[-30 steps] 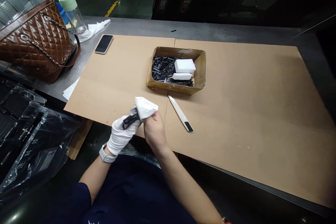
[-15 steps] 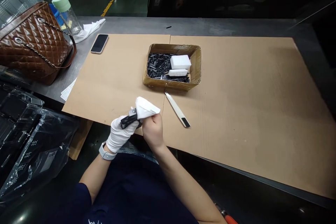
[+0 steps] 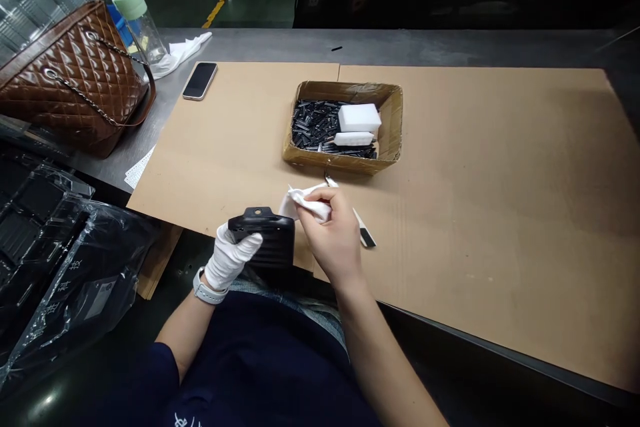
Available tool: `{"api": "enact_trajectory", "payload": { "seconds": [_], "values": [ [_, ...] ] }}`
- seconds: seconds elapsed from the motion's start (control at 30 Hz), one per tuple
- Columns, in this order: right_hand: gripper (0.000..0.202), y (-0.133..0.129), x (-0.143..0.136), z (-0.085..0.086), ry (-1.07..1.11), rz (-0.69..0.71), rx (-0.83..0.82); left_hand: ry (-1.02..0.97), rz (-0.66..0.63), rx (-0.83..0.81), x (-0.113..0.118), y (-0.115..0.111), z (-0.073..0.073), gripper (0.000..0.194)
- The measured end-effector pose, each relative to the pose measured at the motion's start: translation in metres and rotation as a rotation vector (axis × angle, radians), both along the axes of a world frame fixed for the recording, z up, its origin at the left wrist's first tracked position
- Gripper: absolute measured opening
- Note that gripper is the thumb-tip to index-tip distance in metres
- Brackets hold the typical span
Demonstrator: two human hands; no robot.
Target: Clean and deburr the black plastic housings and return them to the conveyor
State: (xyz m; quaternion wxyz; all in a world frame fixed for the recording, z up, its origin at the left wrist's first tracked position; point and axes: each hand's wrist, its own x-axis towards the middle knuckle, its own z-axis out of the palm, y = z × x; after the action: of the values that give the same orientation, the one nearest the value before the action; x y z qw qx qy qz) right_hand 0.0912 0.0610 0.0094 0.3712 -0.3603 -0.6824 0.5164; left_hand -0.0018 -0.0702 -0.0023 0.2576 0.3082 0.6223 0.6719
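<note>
My left hand (image 3: 231, 257), in a white glove, grips a black ribbed plastic part (image 3: 273, 240) by its left side, the thumb lying across its face. The part has a small tab with a hole at its top and is held just off the front edge of the table. My bare right hand (image 3: 333, 230) pinches a crumpled white cloth (image 3: 313, 203) close to the part's upper right corner. Whether cloth and part touch I cannot tell. Partly behind the right hand lies a white utility knife (image 3: 365, 230) with a dark end.
A cardboard box (image 3: 343, 163) of small black pieces and two white blocks stands on the cardboard sheet (image 3: 475, 200). At the left are a phone (image 3: 200, 81), a brown quilted bag (image 3: 83, 80), a bottle (image 3: 145, 27) and bagged black parts (image 3: 75, 280).
The black part has turned so its broad ribbed face shows. My right hand has moved right with the cloth, off the part's top. The view has shifted slightly left.
</note>
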Motion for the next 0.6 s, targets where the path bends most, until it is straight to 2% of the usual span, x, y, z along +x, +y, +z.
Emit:
{"api": "enact_trajectory", "payload": {
  "seconds": [0.07, 0.1, 0.23, 0.3, 0.4, 0.47, 0.6],
  "values": [
    [0.013, 0.000, 0.003, 0.005, -0.054, 0.035, 0.045, -0.041, -0.022, -0.019, 0.000, 0.002, 0.002, 0.035],
    [0.016, -0.002, 0.004, 0.007, -0.049, 0.067, -0.014, -0.063, -0.032, -0.039, 0.000, 0.003, 0.004, 0.036],
    [0.036, -0.010, 0.006, 0.013, 0.136, 0.222, -0.425, -0.141, -0.043, -0.111, 0.002, 0.007, 0.012, 0.035],
    [0.047, -0.013, 0.007, 0.015, 0.236, 0.254, -0.505, -0.146, -0.027, -0.116, 0.002, 0.008, 0.015, 0.032],
    [0.038, -0.013, 0.008, 0.016, 0.257, 0.285, -0.566, -0.116, -0.002, -0.157, 0.002, 0.008, 0.018, 0.031],
    [0.037, -0.012, 0.008, 0.016, 0.217, 0.366, -0.670, -0.112, -0.016, -0.189, 0.001, 0.007, 0.021, 0.035],
    [0.042, -0.010, 0.009, 0.016, 0.199, 0.532, -0.852, -0.095, -0.160, -0.259, -0.002, 0.005, 0.028, 0.037]
  ]
}}
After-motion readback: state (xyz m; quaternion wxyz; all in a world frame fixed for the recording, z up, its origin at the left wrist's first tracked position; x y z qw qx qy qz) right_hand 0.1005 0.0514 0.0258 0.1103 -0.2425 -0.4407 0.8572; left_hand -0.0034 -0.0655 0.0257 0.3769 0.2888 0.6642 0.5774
